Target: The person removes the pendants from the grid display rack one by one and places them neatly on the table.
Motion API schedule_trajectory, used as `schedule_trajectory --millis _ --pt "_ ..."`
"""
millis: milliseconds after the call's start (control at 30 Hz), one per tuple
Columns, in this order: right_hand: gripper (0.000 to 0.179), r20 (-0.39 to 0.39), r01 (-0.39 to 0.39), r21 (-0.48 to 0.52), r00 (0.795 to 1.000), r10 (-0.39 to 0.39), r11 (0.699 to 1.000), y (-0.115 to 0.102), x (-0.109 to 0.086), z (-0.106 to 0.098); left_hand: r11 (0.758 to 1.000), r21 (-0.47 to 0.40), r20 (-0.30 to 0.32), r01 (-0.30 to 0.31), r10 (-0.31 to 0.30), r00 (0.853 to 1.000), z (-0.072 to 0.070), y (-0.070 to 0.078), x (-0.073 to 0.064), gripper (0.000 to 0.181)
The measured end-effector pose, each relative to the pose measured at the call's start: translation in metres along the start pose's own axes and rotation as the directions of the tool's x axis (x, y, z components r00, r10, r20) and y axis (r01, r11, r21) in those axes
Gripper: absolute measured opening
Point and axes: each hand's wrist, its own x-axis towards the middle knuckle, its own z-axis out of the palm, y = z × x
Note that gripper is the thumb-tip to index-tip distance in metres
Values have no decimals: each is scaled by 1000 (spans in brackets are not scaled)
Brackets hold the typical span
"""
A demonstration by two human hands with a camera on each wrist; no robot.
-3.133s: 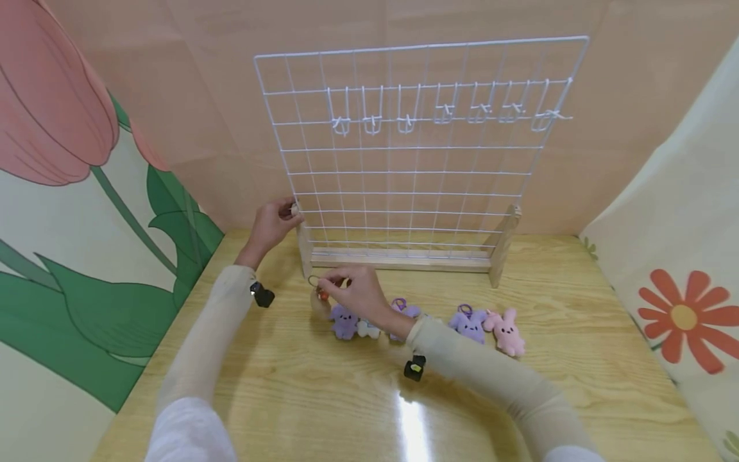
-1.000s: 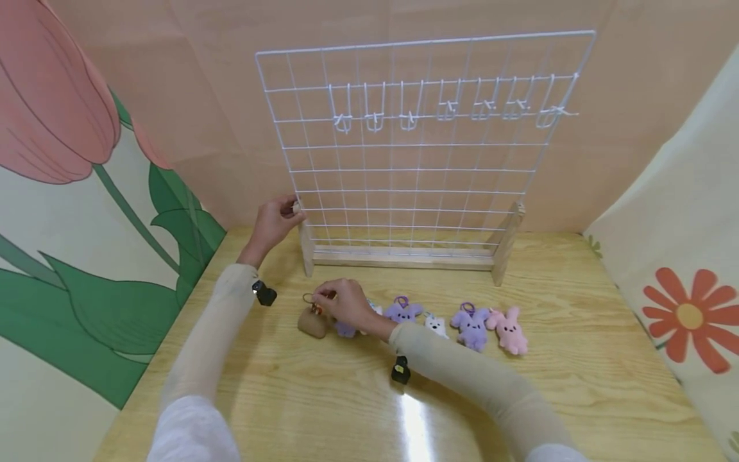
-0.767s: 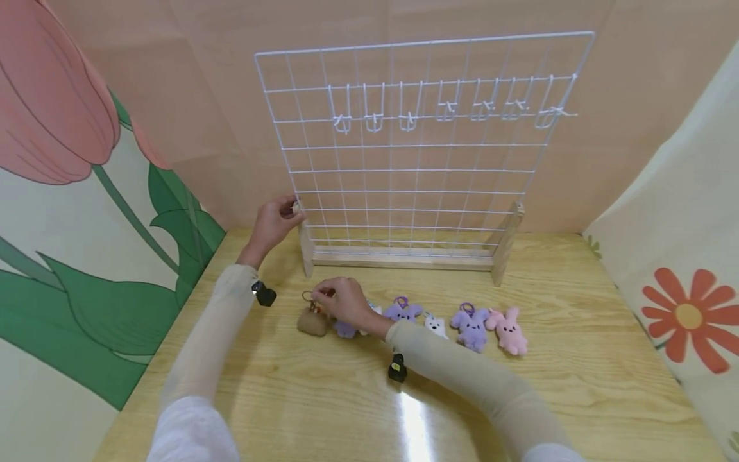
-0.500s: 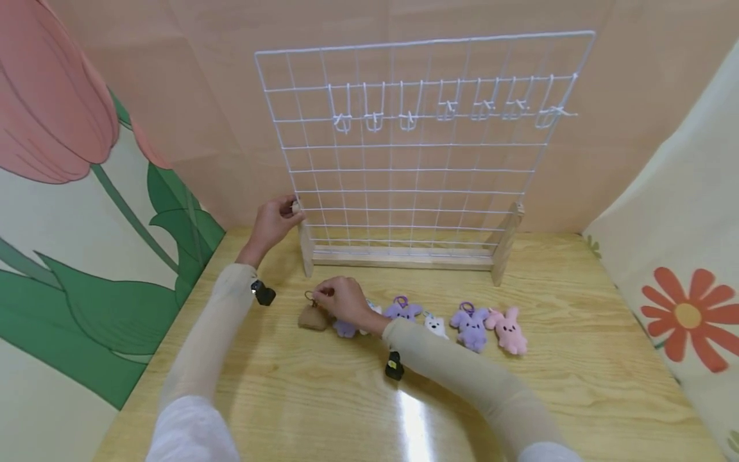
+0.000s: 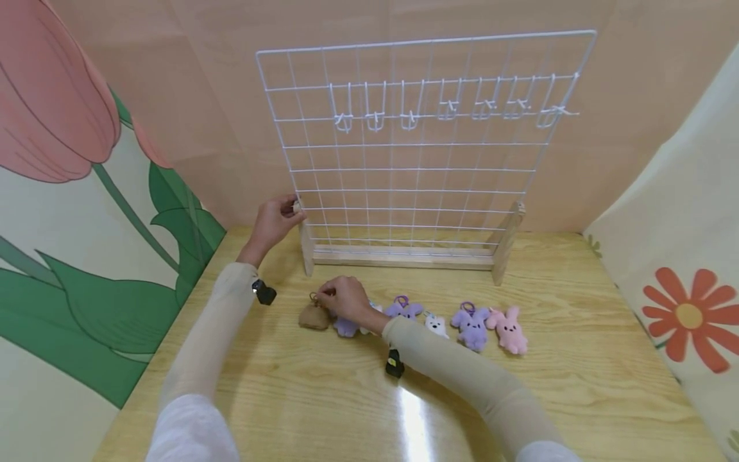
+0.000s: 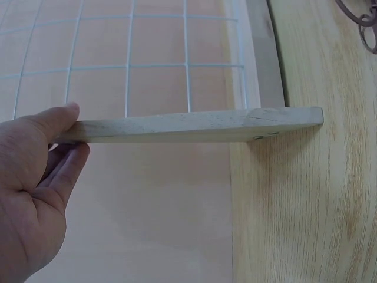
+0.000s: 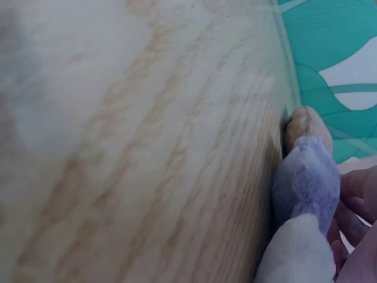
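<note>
My left hand (image 5: 271,224) pinches the upper end of the left wooden upright (image 6: 194,125) of a white wire grid rack (image 5: 404,146), thumb on one side and fingers on the other in the left wrist view. With thumb and fingertips my right hand (image 5: 348,300) pinches the ring end of a brown plush keychain (image 5: 314,317), which lies at the left end of a row of plush keychains. Right beside it, partly hidden by that hand, is a purple plush keychain (image 5: 346,327). In the right wrist view the brown plush (image 7: 307,131) shows beyond the purple one (image 7: 307,183).
Several white wire hooks (image 5: 375,120) hang along the upper part of the grid. Farther right on the wooden table (image 5: 277,391) lie another purple plush (image 5: 403,310), a white plush (image 5: 436,325), a purple bunny (image 5: 472,328) and a pink bunny (image 5: 508,330).
My right hand has brought the brown plush keychain down onto the table at the row's left end; lately its ring has tipped slightly. My left hand has stayed on the upright.
</note>
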Motion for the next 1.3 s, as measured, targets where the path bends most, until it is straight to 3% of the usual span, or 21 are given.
schedule_trajectory --millis 400,600,800,1033,1300 --pt "10 30 -2 22 1000 1 1000 6 2 -3 1000 -1 11 -9 9 1000 -1 0 -1 48" --pt "10 32 0 6 999 0 1000 7 4 -17 1000 6 23 -10 10 1000 -2 0 2 49" --pt "23 22 9 62 1000 -11 998 5 1 -48 1000 2 35 -21 21 999 -3 -1 2 49" --pt "28 -52 42 139 998 -35 989 -5 -9 -95 999 29 38 -32 31 999 -6 -3 -1 49" --pt "31 -133 47 104 991 -33 994 -19 -29 -153 1000 -1 51 13 -12 999 -10 -4 -3 57"
